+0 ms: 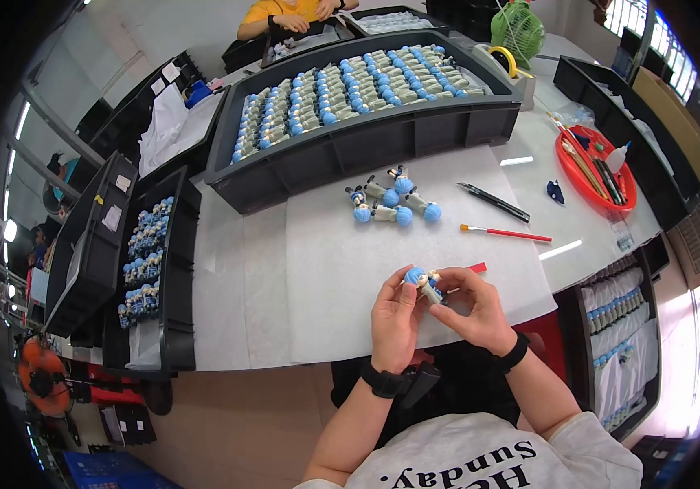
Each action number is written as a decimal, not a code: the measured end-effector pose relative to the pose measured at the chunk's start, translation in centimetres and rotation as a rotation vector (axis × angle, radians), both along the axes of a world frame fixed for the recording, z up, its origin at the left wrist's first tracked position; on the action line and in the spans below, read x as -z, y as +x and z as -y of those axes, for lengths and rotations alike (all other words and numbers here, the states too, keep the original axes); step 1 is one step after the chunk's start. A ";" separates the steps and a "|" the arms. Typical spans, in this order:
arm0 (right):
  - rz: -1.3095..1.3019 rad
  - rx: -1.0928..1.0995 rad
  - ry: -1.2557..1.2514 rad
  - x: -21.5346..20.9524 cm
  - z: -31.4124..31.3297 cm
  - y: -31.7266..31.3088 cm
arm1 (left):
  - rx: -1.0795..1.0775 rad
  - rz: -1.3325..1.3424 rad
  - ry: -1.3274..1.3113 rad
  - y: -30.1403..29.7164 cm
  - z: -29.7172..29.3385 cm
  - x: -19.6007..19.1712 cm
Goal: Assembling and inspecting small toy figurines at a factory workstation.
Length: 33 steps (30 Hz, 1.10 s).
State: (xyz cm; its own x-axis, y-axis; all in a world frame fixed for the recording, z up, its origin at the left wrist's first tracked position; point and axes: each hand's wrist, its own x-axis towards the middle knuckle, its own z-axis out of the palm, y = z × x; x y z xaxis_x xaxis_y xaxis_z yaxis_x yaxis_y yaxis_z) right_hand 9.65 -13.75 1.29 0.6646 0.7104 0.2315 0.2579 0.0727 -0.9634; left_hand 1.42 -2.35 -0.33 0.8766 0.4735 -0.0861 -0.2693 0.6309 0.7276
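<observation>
Near the front edge of the paper-covered table, a small blue-haired figurine (417,277) is held between both hands. My left hand (394,318) closes its fingers and thumb around the head side. From the other side, my right hand (473,308) pinches the body with thumb and fingers. Part of the figurine is hidden by the fingers. Several more blue-haired figurines (382,213) lie in a loose group farther up the white sheet (325,277). To their right rest a black craft knife or pen-like tool (494,202) and a red-handled brush (506,235).
Behind the group stands a large dark crate (366,147) packed with rows of figurines. A red tray (625,200) of tools lies to the right, beside a dark blue piece (556,192). More crates stand at left (177,301) and lower right (651,391). Another person (293,20) works across the table.
</observation>
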 end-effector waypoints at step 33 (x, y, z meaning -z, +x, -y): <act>0.950 0.132 -0.749 -2.8 0.0 16.3 | 0.108 0.002 0.129 0.0 0.3 -0.5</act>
